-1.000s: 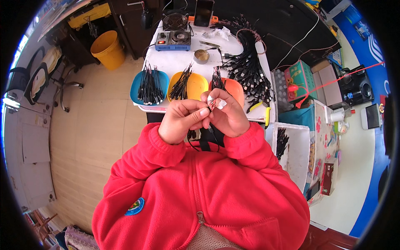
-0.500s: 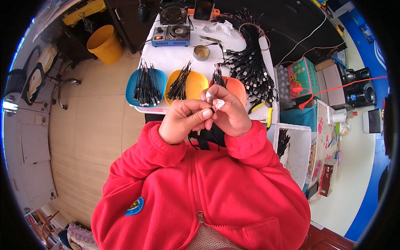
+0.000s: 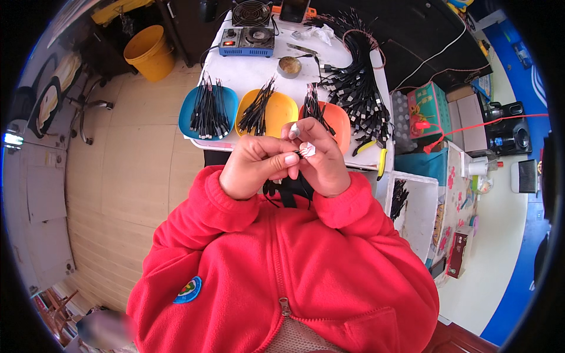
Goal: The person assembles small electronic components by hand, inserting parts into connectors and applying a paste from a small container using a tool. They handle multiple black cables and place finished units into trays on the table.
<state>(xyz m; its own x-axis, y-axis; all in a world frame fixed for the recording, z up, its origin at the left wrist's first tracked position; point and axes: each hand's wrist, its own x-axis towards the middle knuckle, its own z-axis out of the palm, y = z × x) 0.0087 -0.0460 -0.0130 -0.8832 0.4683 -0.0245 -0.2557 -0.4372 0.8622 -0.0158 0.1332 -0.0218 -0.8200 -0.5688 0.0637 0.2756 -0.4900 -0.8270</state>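
Observation:
In front of my chest, my left hand (image 3: 254,166) pinches the end of a thin black cable (image 3: 299,153) between thumb and forefinger. Close beside it, my right hand (image 3: 327,166) is curled around the same cable end, with white wrapping (image 3: 307,149) on its thumb and a greyish-white wrap (image 3: 294,130) on a fingertip. Fine wire tips at the cable's end are too small to make out. Just beyond the hands stand a blue tray (image 3: 187,112), a yellow tray (image 3: 287,109) and an orange tray (image 3: 339,123), each holding short black cables with bare wire ends.
A large bundle of black USB cables (image 3: 359,88) covers the table's right side, near yellow-handled cutters (image 3: 381,162). Farther back are a round tin (image 3: 289,67), a tweezers-like metal tool (image 3: 301,48) and a blue heating unit (image 3: 247,42) with a fan. A white box (image 3: 419,217) stands right.
The view has shifted slightly, so the table sits a little differently. My hands stay together on the cable; the wrapped right fingers and thumb have moved slightly apart.

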